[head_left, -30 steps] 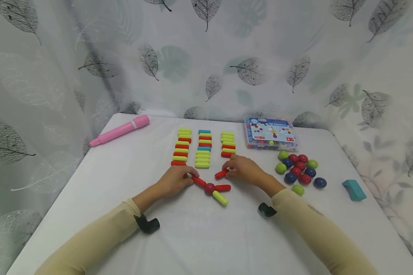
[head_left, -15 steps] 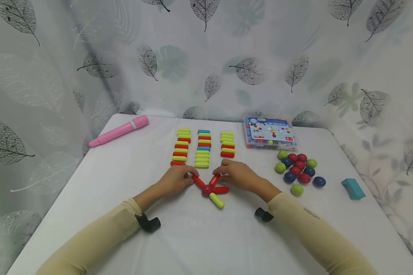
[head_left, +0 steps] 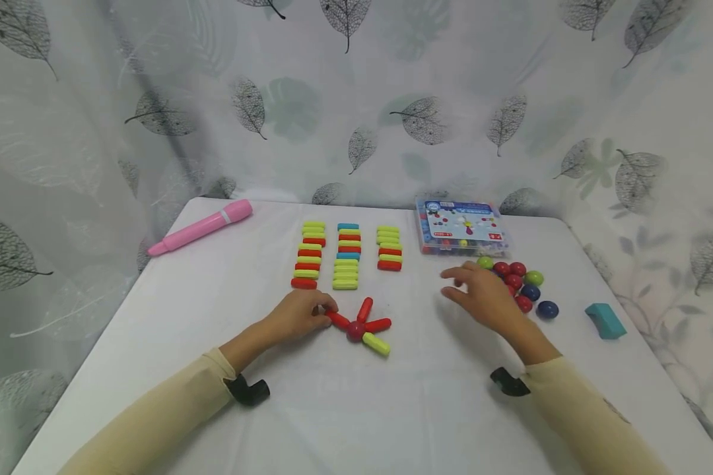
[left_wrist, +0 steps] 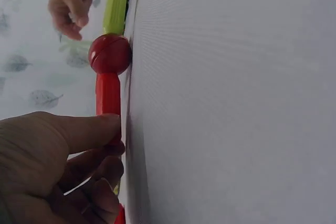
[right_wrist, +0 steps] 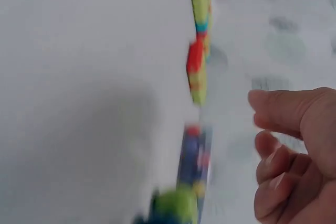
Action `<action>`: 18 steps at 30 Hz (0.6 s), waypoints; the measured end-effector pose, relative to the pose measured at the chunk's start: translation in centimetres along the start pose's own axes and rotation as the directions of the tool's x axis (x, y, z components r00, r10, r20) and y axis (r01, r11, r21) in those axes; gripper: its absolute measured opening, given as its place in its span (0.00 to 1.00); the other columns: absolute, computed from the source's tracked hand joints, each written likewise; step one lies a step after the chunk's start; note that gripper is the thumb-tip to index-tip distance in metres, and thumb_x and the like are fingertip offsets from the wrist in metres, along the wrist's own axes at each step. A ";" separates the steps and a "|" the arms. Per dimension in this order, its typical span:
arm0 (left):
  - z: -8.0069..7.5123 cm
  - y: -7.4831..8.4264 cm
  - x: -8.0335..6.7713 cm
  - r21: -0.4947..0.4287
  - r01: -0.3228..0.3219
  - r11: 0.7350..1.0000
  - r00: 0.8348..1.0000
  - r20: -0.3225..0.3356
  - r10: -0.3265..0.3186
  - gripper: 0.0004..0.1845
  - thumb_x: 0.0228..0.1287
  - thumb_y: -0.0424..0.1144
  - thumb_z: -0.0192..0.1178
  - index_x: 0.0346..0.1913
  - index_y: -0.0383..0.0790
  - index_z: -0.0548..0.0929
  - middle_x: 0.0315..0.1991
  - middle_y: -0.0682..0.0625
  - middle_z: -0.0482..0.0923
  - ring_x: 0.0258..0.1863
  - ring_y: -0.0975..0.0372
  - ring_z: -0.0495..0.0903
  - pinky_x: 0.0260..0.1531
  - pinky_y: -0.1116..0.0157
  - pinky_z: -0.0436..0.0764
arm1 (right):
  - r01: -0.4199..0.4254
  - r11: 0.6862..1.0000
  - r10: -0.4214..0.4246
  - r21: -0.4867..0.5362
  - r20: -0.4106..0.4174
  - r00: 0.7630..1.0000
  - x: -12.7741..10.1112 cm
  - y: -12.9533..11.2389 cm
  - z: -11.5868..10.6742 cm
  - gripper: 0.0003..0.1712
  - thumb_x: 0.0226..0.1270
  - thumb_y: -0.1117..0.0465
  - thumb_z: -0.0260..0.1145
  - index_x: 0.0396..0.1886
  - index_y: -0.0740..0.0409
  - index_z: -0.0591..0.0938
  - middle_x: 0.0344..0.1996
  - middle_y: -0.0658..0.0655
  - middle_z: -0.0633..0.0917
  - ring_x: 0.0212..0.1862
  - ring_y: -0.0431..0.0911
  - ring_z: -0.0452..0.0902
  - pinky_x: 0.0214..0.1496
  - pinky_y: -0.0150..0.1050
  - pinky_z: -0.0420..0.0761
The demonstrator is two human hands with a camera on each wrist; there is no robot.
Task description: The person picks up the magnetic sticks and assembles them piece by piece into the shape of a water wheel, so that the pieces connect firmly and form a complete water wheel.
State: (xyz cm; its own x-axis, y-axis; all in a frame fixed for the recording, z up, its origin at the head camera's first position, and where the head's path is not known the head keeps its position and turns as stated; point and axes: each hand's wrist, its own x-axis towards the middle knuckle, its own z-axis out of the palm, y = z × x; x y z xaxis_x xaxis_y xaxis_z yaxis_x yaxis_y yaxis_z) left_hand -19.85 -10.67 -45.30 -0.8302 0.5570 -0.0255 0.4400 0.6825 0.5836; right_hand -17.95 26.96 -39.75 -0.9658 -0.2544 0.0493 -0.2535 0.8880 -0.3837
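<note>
In the head view, a red ball on the white table joins three red sticks and one yellow-green stick. My left hand pinches the end of the left red stick between thumb and fingers. The upper red stick and the right red stick stand out from the ball's far side. My right hand hovers left of the loose balls, partly covering them. In the right wrist view, nothing shows between its loosely bent fingers.
Three columns of coloured sticks lie behind the joined pieces. At the back right is a clear plastic box with a printed label. A pink pen-shaped object lies at the back left, and a teal block at the right.
My right hand brought a red stick to the ball, let go of it there and moved right toward the loose balls. My left hand still pinches its stick.
</note>
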 end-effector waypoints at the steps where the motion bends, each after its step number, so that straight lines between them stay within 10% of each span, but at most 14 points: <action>1: -0.1 0.0 -0.3 0.012 -0.007 1.000 1.000 0.006 0.007 0.15 0.60 0.40 0.74 0.50 0.50 0.87 0.38 0.61 0.84 0.38 0.65 0.78 0.41 0.67 0.81 | -0.042 0.999 0.042 -0.014 -0.008 0.999 -0.9 1.1 -0.7 0.19 0.68 0.55 0.72 0.56 0.57 0.86 0.40 0.56 0.83 0.40 0.50 0.77 0.40 0.46 0.81; 9: -0.2 0.8 -2.9 0.091 -0.037 0.995 0.999 0.031 0.034 0.16 0.58 0.43 0.76 0.49 0.51 0.87 0.36 0.63 0.83 0.37 0.68 0.79 0.43 0.66 0.82 | -0.236 0.964 0.244 -0.124 0.055 0.968 -7.4 7.1 -3.0 0.29 0.66 0.45 0.71 0.56 0.62 0.84 0.38 0.62 0.83 0.38 0.54 0.79 0.31 0.47 0.80; 18: 0.2 1.2 -3.6 0.129 -0.068 0.989 0.998 0.026 0.065 0.16 0.58 0.44 0.76 0.50 0.50 0.88 0.37 0.62 0.84 0.38 0.68 0.81 0.42 0.65 0.82 | -0.299 0.950 0.309 -0.089 0.130 0.942 -8.4 7.5 -2.1 0.37 0.64 0.45 0.73 0.62 0.68 0.79 0.42 0.66 0.84 0.40 0.56 0.79 0.35 0.50 0.83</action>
State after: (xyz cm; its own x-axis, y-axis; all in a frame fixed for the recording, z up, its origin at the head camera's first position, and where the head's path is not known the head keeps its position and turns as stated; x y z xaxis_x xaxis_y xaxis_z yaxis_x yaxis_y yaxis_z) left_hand -16.27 -11.73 -44.69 -0.7906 0.6123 -0.0089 0.5355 0.6984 0.4748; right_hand -11.88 36.54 -41.11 -0.9814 -0.0152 -0.1915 0.0433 0.9538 -0.2974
